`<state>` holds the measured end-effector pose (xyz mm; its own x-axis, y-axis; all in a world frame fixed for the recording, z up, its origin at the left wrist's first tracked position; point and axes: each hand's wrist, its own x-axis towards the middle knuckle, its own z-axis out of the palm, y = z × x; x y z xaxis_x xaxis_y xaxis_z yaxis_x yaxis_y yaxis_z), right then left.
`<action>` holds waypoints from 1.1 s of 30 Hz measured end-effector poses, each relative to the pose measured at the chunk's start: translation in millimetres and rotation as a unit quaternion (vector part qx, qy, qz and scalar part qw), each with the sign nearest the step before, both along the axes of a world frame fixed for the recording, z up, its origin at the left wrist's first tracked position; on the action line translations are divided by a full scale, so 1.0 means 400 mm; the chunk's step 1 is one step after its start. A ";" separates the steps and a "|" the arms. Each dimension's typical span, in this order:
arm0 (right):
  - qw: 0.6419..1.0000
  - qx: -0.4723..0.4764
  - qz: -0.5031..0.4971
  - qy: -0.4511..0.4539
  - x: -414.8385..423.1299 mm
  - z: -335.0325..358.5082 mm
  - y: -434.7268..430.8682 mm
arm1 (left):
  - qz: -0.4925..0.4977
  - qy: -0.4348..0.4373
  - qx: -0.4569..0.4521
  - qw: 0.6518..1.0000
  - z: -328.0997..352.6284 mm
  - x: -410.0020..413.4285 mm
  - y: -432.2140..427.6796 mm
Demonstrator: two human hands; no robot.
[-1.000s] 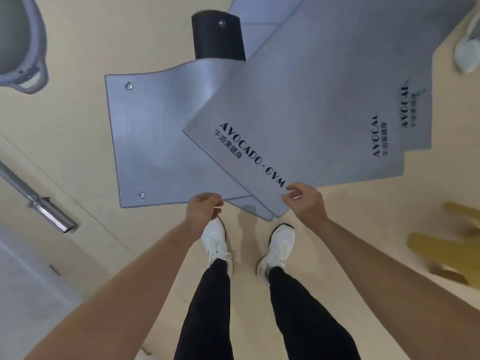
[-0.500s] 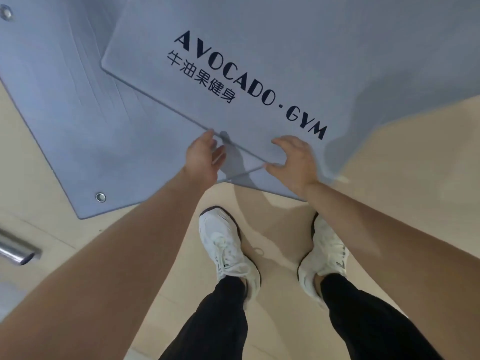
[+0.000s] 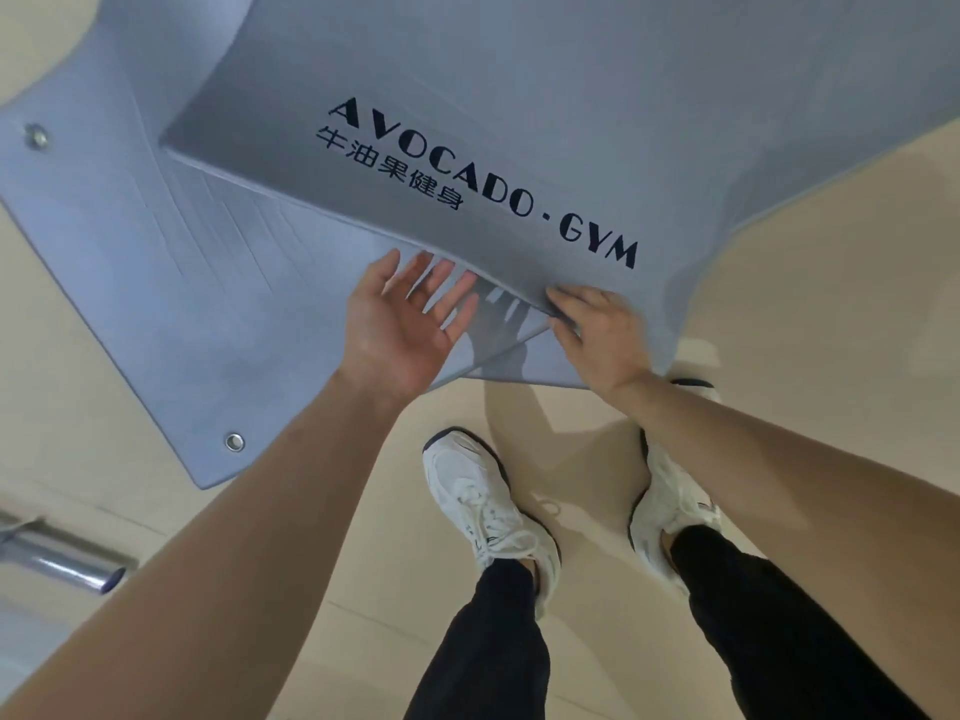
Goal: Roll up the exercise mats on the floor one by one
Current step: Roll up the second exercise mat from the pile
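A grey exercise mat printed "AVOCADO·GYM" lies on top of another grey mat that has metal eyelets along its left edge. The top mat's near corner is lifted off the lower one. My right hand grips that lifted corner, fingers curled over its edge. My left hand is palm up with straight spread fingers, its fingertips at the raised edge just left of the corner. Both mats run out of view at the top.
The floor is beige. My two white shoes and black trouser legs stand just in front of the mats. A shiny metal bar end lies on the floor at the lower left.
The camera has dropped closer to the mats. My right hand has taken hold of the top mat's corner and raised it. My left hand has turned palm up and opened at the edge.
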<state>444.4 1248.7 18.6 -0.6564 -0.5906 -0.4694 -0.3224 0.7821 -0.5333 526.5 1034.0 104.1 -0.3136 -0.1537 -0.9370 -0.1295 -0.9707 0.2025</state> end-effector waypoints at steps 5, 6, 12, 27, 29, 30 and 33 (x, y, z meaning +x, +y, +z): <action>0.999 0.010 -0.030 0.001 -0.088 0.132 -0.011 | -0.235 -0.085 -0.255 0.934 0.114 -0.061 0.023; 0.999 0.015 -0.031 -0.002 -0.107 0.160 -0.012 | -0.312 -0.096 -0.360 0.874 0.132 -0.068 0.028; 0.997 0.075 0.020 0.021 -0.203 0.323 0.058 | -0.658 -0.065 -0.701 0.267 0.210 -0.126 0.010; 0.976 0.193 -0.012 -0.104 -0.322 0.592 0.538 | -0.702 0.078 -0.678 0.205 0.296 -0.205 0.282; 0.973 0.190 -0.012 -0.126 -0.334 0.560 0.572 | -0.715 0.049 -0.664 0.212 0.273 -0.201 0.323; 0.973 0.193 -0.012 -0.123 -0.340 0.529 0.582 | -0.725 0.027 -0.653 0.215 0.255 -0.201 0.341; 0.975 0.220 0.009 -0.029 -0.351 0.425 0.576 | -0.740 -0.064 -0.635 0.214 0.169 -0.234 0.388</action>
